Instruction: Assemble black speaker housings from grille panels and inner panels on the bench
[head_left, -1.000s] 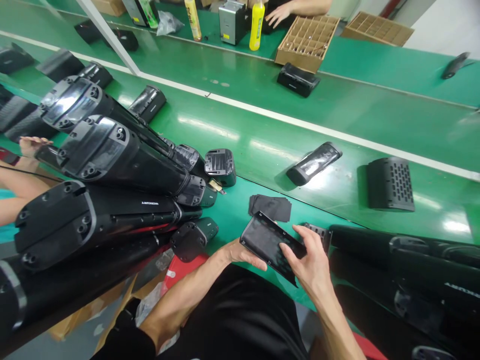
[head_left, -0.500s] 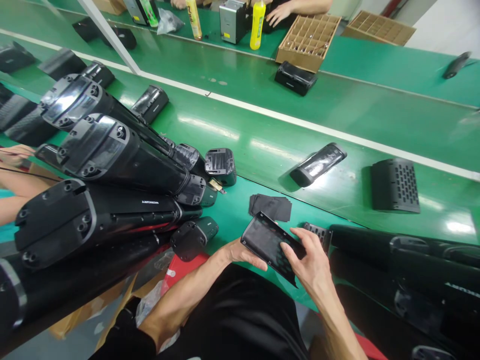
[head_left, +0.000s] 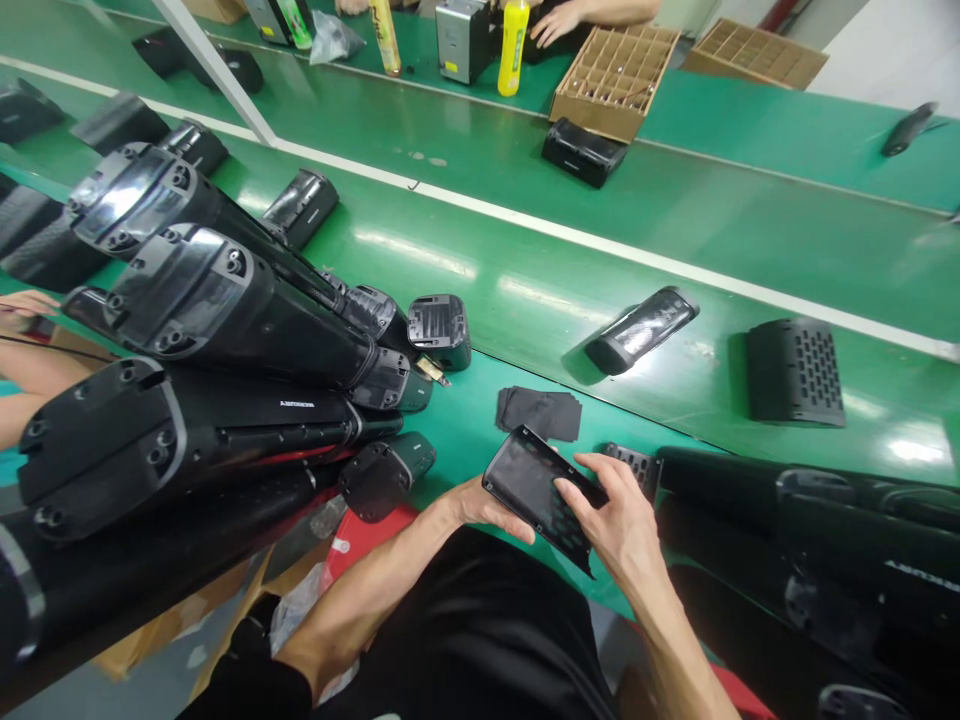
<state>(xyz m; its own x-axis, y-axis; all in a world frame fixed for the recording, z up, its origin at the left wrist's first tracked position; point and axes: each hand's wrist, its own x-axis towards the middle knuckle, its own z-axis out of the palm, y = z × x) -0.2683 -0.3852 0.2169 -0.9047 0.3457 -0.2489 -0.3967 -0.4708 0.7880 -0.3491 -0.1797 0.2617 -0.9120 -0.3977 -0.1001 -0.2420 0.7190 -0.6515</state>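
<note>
While in left hand (head_left: 484,505) and right hand (head_left: 619,515), a black panel (head_left: 529,480)

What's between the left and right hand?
In the head view, a flat black panel sits between them, held by the left hand at its near edge and the right hand with its fingers across the face.

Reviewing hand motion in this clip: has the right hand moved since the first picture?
Yes, slightly: the right hand has shifted leftward in view over the black panel, judged against the stack of black sheets.
</note>
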